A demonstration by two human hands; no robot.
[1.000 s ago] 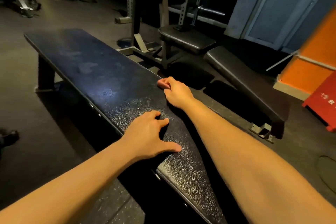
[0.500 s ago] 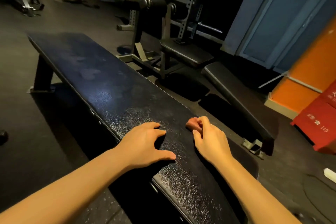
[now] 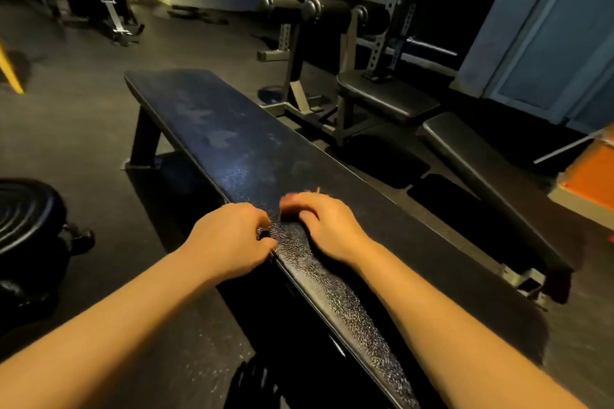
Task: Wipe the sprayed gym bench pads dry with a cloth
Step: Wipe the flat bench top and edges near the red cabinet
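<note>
Two hands sat on the long black textured vinyl bench pad (image 3: 232, 149), near its close end. My left hand (image 3: 232, 236) braced at the left edge, fingers bent, grasping nothing. My right hand (image 3: 327, 229), blurred, clutched the small pinkish-red cloth (image 3: 289, 205) against the middle of the pad. Droplets glistened along the left edge toward me, so I judged that long overlapping strokes, firm pressure and a freshly turned dry face would serve best.

Dim, wide-angle view bowed at the edges; glare speckles the bench pad (image 3: 335, 295); hands motion-blurred.
</note>
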